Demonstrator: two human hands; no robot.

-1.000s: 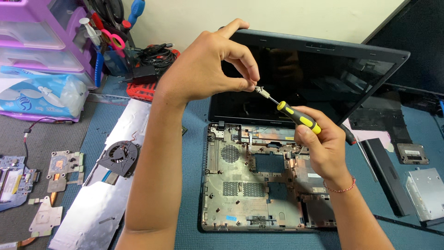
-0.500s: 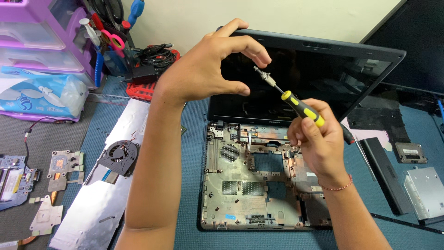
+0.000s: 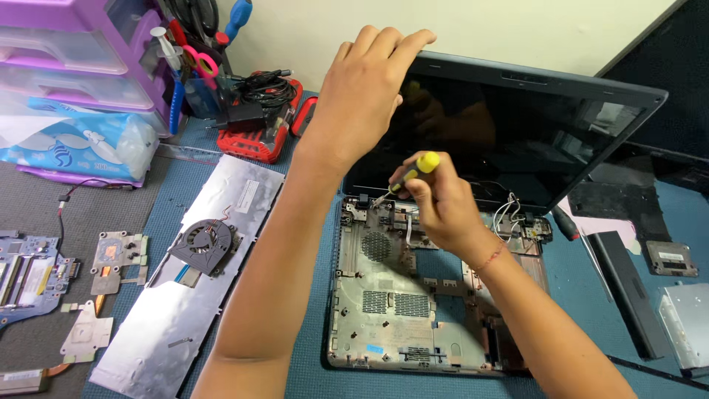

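We are working over the stripped laptop base (image 3: pixel 402 310), which is lying on the blue mat with its screen (image 3: pixel 517 133) standing open behind it. Our right hand (image 3: pixel 439 210) is closing its fingers around a yellow-handled screwdriver (image 3: pixel 410 174), and the tip is pointing down at the base's rear left corner, by the hinge; whether it is touching a screw there we cannot tell. Our left hand (image 3: pixel 369 96) is hovering above that same corner, in front of the screen's left edge, fingers spread and holding nothing.

Left of the base, a silver keyboard plate (image 3: pixel 185 310) is lying face down with a round cooling fan (image 3: pixel 203 244) resting on it. Further left of the base, a circuit board (image 3: pixel 26 277) and small metal brackets (image 3: pixel 118 258) are sitting on the grey mat. Right of the base, a long black battery (image 3: pixel 628 295) is lying beside a silver drive (image 3: pixel 687 325).
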